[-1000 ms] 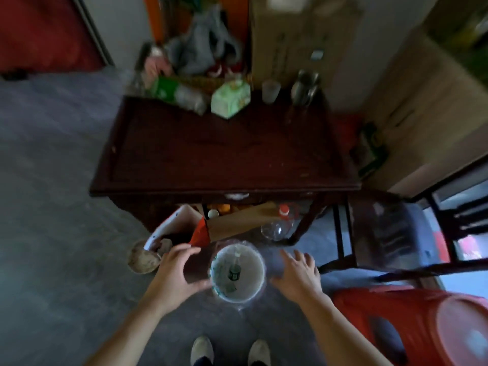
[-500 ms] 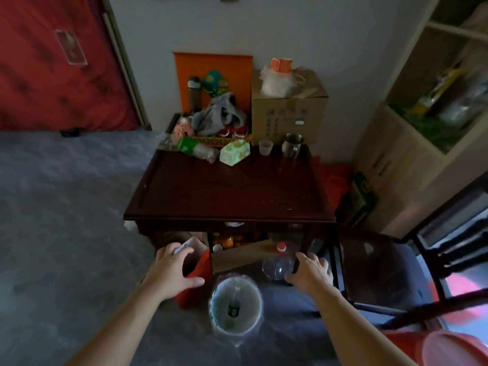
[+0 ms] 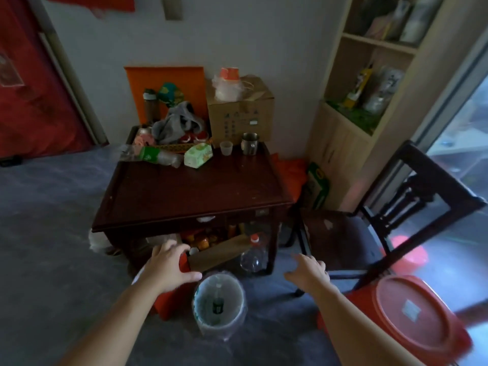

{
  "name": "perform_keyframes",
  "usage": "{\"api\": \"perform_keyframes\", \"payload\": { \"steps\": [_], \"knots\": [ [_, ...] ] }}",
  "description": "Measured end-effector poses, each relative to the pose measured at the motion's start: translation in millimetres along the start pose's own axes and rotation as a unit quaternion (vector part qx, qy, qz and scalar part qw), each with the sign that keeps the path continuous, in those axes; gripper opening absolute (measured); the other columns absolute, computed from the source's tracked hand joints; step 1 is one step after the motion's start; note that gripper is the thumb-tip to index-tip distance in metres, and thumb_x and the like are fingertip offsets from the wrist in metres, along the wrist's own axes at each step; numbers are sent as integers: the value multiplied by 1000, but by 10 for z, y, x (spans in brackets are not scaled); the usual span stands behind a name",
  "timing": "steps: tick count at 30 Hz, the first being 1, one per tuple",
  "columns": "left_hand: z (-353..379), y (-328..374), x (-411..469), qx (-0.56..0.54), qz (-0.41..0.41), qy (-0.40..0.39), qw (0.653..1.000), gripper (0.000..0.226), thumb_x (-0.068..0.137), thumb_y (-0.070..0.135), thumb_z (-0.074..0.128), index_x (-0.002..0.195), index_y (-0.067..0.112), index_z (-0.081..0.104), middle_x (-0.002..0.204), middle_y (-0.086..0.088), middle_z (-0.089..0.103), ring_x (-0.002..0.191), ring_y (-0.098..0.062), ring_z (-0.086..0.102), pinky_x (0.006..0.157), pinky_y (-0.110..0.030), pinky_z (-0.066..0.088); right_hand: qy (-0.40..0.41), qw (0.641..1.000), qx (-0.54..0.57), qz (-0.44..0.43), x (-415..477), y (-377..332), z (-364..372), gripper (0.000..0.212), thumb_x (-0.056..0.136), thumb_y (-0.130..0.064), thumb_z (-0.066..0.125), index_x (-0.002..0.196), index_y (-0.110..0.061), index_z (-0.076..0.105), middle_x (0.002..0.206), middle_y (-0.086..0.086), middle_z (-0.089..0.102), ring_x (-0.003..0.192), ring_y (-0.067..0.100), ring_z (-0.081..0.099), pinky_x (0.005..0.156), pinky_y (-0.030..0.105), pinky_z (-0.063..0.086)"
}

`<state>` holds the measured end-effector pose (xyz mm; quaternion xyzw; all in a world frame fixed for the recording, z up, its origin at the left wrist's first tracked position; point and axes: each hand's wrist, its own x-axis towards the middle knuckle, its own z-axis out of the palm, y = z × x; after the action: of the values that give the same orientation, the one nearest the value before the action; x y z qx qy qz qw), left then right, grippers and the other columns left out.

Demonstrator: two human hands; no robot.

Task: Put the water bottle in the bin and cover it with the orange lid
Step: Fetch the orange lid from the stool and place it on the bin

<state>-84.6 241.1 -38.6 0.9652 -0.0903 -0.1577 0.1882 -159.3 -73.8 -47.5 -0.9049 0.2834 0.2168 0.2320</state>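
Note:
A small round bin [image 3: 239, 291] lined with clear plastic stands on the floor in front of the dark table. A water bottle [image 3: 217, 303] with a dark label stands upright inside it. The bin's top is uncovered. My left hand [image 3: 169, 268] rests with spread fingers on a red container [image 3: 169, 303] just left of the bin. My right hand [image 3: 307, 273] hovers open and holds nothing, to the right of the bin near the chair. A round orange-red lid [image 3: 412, 313] lies on a red tub at the lower right. An orange board [image 3: 163, 83] leans on the wall behind the table.
The dark wooden table [image 3: 195, 191] carries clutter along its back edge. Under it are a brown cardboard piece [image 3: 219, 256] and a clear bottle with a red cap [image 3: 253, 256]. A dark chair [image 3: 351, 241] stands right of the table, a shelf unit [image 3: 369, 101] behind it.
Both hands have drawn away from the bin's sides: the left onto the red container, the right out toward the chair. The view has risen and pulled back.

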Motion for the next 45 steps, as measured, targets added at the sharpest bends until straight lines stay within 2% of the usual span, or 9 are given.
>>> {"api": "perform_keyframes", "payload": {
  "steps": [4, 8, 13, 22, 27, 34, 38, 42, 45],
  "knots": [
    [137, 165, -86, 10, 24, -23, 999, 87, 62, 64, 72, 137, 30, 44, 149, -5, 29, 139, -30, 23, 113, -44, 28, 12, 999, 14, 49, -235, 411, 86, 54, 78, -36, 65, 130, -23, 58, 140, 8, 53, 132, 36, 44, 108, 45, 40],
    [270, 392, -87, 15, 56, -54, 997, 97, 53, 75, 66, 136, 30, 44, 147, -4, 32, 136, -30, 30, 111, -45, 30, 17, 993, 52, 101, -426, 858, 93, 58, 86, -39, 63, 140, -23, 50, 146, 8, 47, 138, 36, 38, 111, 43, 35],
    [407, 878, -18, 53, 101, -54, 992, 86, 63, 68, 69, 137, 32, 43, 148, -1, 31, 136, -27, 29, 108, -43, 32, 26, 991, 38, 125, -259, 1543, 169, 61, 63, -44, 55, 119, -23, 66, 129, 7, 64, 124, 33, 55, 87, 43, 39],
    [718, 2118, 361, 27, 176, -62, 982, 83, 64, 57, 76, 135, 25, 48, 147, -8, 34, 137, -30, 26, 111, -44, 30, 62, 971, 113, 200, -491, 2423, -353, 53, 76, -41, 64, 125, -21, 60, 130, 10, 60, 122, 36, 54, 97, 39, 42],
    [994, 2868, 540, 22, 213, -80, 974, 81, 64, 56, 77, 134, 26, 49, 147, -6, 34, 137, -28, 24, 112, -43, 29, 71, 957, 146, 242, -366, 3133, -498, 57, 71, -43, 67, 123, -22, 63, 128, 4, 63, 122, 31, 56, 98, 39, 49],
    [1328, 3803, 810, 47, 250, -93, 963, 80, 64, 56, 77, 133, 27, 50, 148, -7, 33, 138, -30, 23, 112, -47, 29, 68, 954, 167, 241, -297, 3828, -691, 39, 72, -42, 64, 102, -17, 71, 101, 6, 71, 98, 29, 68, 75, 30, 47],
    [1525, 4175, 1016, 57, 267, -110, 956, 80, 63, 57, 77, 132, 27, 50, 147, -7, 34, 137, -30, 24, 112, -47, 29, 62, 943, 216, 247, -299, 3964, -799, 23, 73, -39, 63, 81, -18, 67, 89, 8, 67, 85, 27, 63, 69, 27, 42],
    [1750, 4518, 1309, 78, 270, -138, 950, 78, 65, 53, 78, 133, 26, 50, 148, -9, 34, 139, -31, 22, 112, -47, 28, 54, 930, 257, 256, -106, 4133, -849, 48, 58, -45, 57, 94, -17, 72, 91, 7, 65, 90, 25, 64, 78, 30, 48],
    [1920, 4748, 1548, 90, 280, -158, 943, 78, 66, 53, 77, 133, 24, 50, 148, -11, 34, 139, -32, 22, 112, -48, 27, 51, 919, 261, 290, -25, 4191, -930, 29, 79, -32, 67, 101, -14, 73, 95, 12, 67, 106, 30, 68, 82, 30, 50]
  ]
}}
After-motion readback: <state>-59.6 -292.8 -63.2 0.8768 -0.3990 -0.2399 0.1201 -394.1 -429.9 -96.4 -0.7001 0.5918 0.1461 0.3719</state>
